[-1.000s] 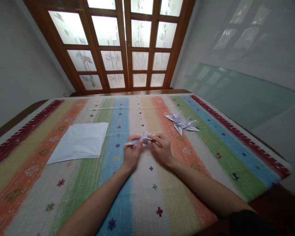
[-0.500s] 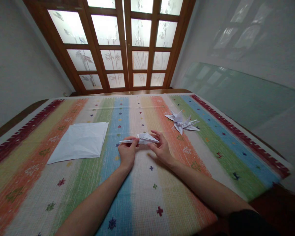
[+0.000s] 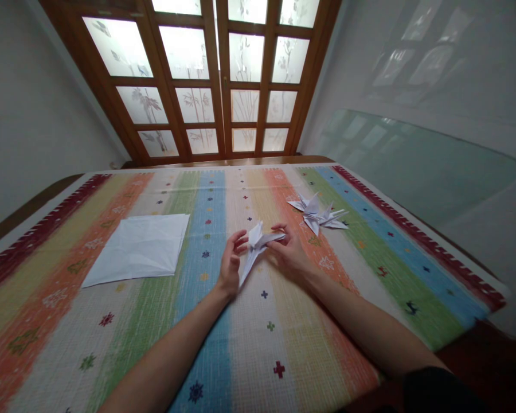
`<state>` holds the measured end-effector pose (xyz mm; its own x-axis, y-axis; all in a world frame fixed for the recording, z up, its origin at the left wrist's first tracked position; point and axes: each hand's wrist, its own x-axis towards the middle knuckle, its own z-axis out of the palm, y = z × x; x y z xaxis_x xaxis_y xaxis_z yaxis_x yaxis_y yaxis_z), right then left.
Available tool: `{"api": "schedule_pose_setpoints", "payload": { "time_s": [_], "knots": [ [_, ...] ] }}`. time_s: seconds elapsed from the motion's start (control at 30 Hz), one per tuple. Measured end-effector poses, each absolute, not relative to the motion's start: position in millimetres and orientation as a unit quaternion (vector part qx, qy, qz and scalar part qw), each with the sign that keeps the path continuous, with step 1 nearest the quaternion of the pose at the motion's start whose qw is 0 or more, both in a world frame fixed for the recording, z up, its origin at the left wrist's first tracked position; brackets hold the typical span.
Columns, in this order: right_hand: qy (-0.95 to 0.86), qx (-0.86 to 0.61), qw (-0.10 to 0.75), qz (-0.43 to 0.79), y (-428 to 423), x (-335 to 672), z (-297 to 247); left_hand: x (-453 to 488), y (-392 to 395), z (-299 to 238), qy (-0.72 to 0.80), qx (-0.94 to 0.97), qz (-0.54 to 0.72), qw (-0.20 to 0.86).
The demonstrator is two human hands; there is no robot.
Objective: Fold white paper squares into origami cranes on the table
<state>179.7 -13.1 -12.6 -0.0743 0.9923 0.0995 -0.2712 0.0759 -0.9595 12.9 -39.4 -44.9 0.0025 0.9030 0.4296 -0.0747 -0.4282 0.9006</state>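
A white folded paper crane [image 3: 254, 245] is held a little above the striped cloth, tilted, with one long point angled down towards me. My right hand [image 3: 291, 252] is closed, pinching the crane's right-hand point between thumb and fingertips. At the crane's left side is my left hand [image 3: 231, 265], its fingers loosely bent and apart. Its palm lies close beside the downward point; whether it touches the paper is hard to see. Further back on the right, finished-looking white paper cranes [image 3: 318, 215] lie close together, their wings overlapping.
A stack of white paper sheets [image 3: 137, 249] lies to the left on the striped tablecloth [image 3: 279, 332]. Past the table's far edge stand wooden doors with glass panes [image 3: 221, 115]. A wall with a greenish glass panel [image 3: 413, 155] runs along the right.
The crane has turned from lying level between both hands to tilted, one point now towards me. My left hand has loosened and moved slightly right; my right hand has shifted its pinch.
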Motion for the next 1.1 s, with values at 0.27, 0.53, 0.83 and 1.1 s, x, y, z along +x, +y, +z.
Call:
{"api": "schedule_pose_setpoints", "payload": {
  "time_s": [0.27, 0.53, 0.83, 1.1],
  "knots": [
    [-0.51, -0.366, 0.59, 0.508, -16.7, 170.8, -21.4, 21.7, -39.3, -37.5, 0.419, 0.53, 0.58, 0.456],
    [-0.527, -0.357, 0.514, 0.574, -19.0, 161.4, -35.2, 20.9, -36.0, -34.8, 0.427, 0.441, 0.608, 0.503],
    [-0.53, -0.364, 0.557, 0.525, -16.9, 164.1, -31.7, 17.8, -38.3, -31.2, 0.453, 0.477, 0.579, 0.482],
    [-0.528, -0.377, 0.514, 0.562, -17.5, 163.8, -37.9, 20.5, -41.5, -30.9, 0.451, 0.479, 0.578, 0.482]
  ]
}}
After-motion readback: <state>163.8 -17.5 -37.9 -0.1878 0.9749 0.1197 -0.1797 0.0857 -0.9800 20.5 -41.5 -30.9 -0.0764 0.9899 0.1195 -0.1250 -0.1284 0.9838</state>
